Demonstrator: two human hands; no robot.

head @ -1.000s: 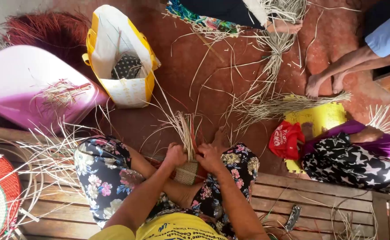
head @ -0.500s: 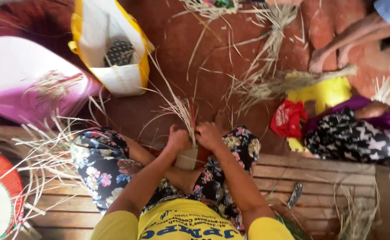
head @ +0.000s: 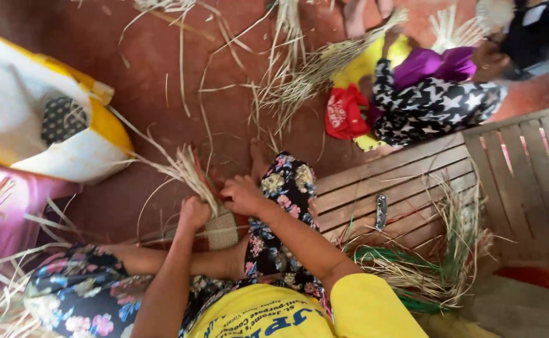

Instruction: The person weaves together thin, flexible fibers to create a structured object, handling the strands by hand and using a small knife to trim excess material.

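I sit on a wooden bench with my knees apart, in floral trousers and a yellow shirt. My left hand [head: 194,211] grips a bunch of pale straw strands [head: 190,172] that fan up and to the left. My right hand [head: 242,194] pinches the same strands close beside the left hand. Just below both hands lies a small woven straw piece [head: 223,230], partly hidden by my hands and resting between my legs. My bare foot [head: 260,159] rests on the red floor beyond the hands.
A yellow and white sack [head: 43,119] lies at the left beside a pink sheet [head: 2,213]. Loose straw [head: 293,81] litters the red floor. Another person in star-print trousers [head: 431,106] sits at the upper right. A small knife [head: 381,211] and green-and-tan straw [head: 424,269] lie on the slatted bench.
The view has swung right and down, so the bench and the straw pile at the right now show. My hands stay together on the strands, with the bunch leaning more to the left.
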